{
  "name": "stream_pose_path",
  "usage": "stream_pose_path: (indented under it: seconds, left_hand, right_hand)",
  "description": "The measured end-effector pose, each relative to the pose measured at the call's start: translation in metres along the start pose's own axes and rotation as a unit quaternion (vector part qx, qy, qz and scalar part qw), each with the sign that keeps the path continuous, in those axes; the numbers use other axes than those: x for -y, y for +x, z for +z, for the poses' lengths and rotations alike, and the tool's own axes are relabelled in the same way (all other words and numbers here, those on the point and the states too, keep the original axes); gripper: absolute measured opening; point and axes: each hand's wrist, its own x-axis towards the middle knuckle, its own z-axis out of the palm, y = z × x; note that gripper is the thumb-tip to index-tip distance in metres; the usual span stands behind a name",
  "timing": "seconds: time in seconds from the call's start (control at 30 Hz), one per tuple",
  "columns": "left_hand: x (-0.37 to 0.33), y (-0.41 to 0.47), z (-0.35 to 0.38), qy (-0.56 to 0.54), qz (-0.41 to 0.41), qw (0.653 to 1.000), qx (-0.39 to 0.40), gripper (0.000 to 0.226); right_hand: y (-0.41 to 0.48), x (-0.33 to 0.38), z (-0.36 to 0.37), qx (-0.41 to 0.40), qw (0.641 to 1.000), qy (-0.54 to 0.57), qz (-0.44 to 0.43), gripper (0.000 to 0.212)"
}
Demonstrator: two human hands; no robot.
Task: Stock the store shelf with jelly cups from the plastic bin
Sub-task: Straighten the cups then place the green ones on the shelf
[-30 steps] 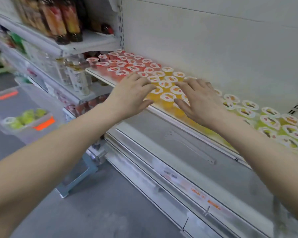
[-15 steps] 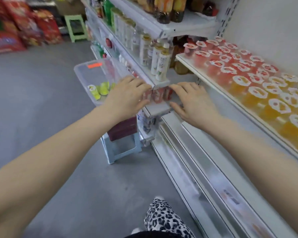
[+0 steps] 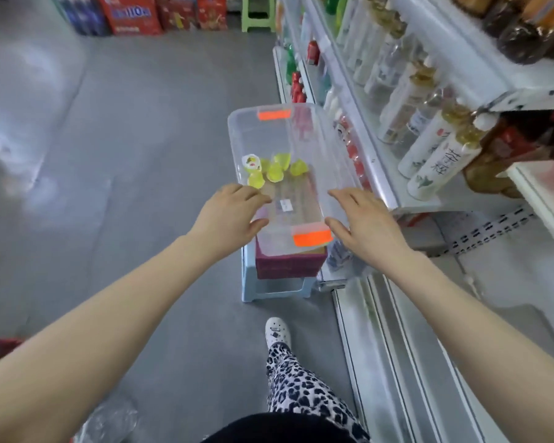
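Observation:
A clear plastic bin (image 3: 325, 148) with orange handle clips stands on a dark red box on a pale blue stool. Several yellow-green jelly cups (image 3: 274, 169) lie loose in its left middle part. My left hand (image 3: 229, 214) reaches over the bin's near left corner, fingers extended and holding nothing. My right hand (image 3: 367, 223) hovers at the near right corner, fingers straight and also holding nothing. The store shelf (image 3: 539, 187) where jelly cups go shows only as a white edge at the far right.
Shelves of bottles (image 3: 429, 145) run along the right, close to the bin. Grey floor (image 3: 125, 155) spreads to the left. Red and blue cartons (image 3: 135, 12) stand at the aisle's far end. My leg in leopard-print trousers (image 3: 301, 385) and a white shoe stand below the stool (image 3: 275, 289).
Both hands have left the jelly cup shelf and swung left and down to the bin. My view turned from the shelf to the bin and floor.

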Motion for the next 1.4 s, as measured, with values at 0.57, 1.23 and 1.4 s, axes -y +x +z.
stream_pose_path:
  seconds: [0.57, 1.23, 1.4]
  left_hand:
    - [0.13, 0.192, 0.059, -0.02, 0.048, 0.996, 0.068, 0.034]
    - [0.131, 0.313, 0.125, 0.081, 0.264, 0.927, 0.254, 0.051]
    - [0.104, 0.36, 0.166, 0.086, 0.213, 0.922, 0.311, 0.065]
  right_hand:
    - [0.203, -0.043, 0.124, 0.294, 0.947, 0.034, 0.123, 0.043]
    - [0.22, -0.027, 0.188, 0.322, 0.858, 0.12, 0.381, 0.032]
    - [0.214, -0.016, 0.204, 0.292, 0.866, 0.126, 0.385, 0.038]
